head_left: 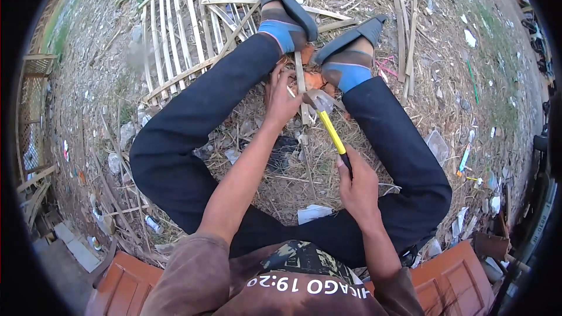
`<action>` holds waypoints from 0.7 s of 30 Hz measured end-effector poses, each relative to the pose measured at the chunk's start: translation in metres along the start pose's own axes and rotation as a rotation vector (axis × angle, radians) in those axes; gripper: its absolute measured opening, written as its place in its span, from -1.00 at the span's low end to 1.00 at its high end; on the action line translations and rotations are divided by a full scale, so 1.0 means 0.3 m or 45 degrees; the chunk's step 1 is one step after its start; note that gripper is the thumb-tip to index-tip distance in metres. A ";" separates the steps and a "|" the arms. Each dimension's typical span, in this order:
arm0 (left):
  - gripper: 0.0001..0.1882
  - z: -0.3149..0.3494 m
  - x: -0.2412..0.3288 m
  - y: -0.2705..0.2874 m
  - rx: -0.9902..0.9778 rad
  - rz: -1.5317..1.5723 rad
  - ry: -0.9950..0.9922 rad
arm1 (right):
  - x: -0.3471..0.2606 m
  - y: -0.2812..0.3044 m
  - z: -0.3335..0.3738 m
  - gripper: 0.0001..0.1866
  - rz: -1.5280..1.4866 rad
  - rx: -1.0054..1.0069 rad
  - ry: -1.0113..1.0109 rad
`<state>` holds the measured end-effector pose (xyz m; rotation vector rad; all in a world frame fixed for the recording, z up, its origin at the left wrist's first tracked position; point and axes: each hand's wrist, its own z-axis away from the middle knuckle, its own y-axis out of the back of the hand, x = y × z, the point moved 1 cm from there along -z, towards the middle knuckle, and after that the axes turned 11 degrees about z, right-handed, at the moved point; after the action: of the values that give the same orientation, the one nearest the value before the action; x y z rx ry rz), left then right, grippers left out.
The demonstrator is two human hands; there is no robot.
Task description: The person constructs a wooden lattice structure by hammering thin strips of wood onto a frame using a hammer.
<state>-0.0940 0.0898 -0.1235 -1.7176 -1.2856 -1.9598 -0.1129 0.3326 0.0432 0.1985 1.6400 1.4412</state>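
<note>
My right hand (358, 186) is wrapped round the black grip of a hammer (332, 131) with a yellow shaft. The hammer's metal head, blurred, lies over a narrow wooden slat (301, 82) between my feet. Close by on the left, my left hand (282, 98) reaches to the slat's edge with its fingers bent together. Whatever sits in those fingers is too small to make out. Under and beside the slat show orange brick pieces (314, 80). My feet, in dark sandals and blue socks, rest on either side of the slat.
A panel of wooden slats (186, 28) lies beyond my left leg. Loose wooden strips (403, 41) lie beyond my right foot. Dry straw and scraps litter the ground, with a black plastic bag (283, 153) between my legs. Reddish-brown wooden panels (453, 284) flank me behind.
</note>
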 end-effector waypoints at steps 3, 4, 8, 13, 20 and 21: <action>-0.21 0.001 -0.003 0.019 0.012 0.020 0.003 | -0.065 0.072 -0.022 -0.65 -0.026 0.054 0.079; -0.21 0.000 -0.001 0.016 0.006 0.017 0.009 | -0.056 0.063 -0.024 -0.64 -0.039 0.095 0.115; -0.07 -0.012 0.025 0.016 -0.051 0.018 0.098 | 0.024 -0.021 0.010 -0.65 0.120 0.100 0.158; -0.03 -0.021 0.035 0.030 -0.031 0.078 0.079 | 0.004 0.044 -0.024 -0.67 0.232 -0.047 0.127; -0.03 -0.012 0.033 0.022 -0.028 0.069 0.031 | -0.018 0.016 -0.014 -0.67 0.062 0.069 0.163; -0.03 -0.014 0.044 0.019 -0.032 0.049 0.047 | 0.001 -0.017 -0.013 -0.67 0.124 -0.010 0.114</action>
<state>-0.0967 0.0883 -0.1089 -1.6970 -1.2118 -1.9849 -0.1136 0.3285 0.0384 0.2144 1.7170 1.5497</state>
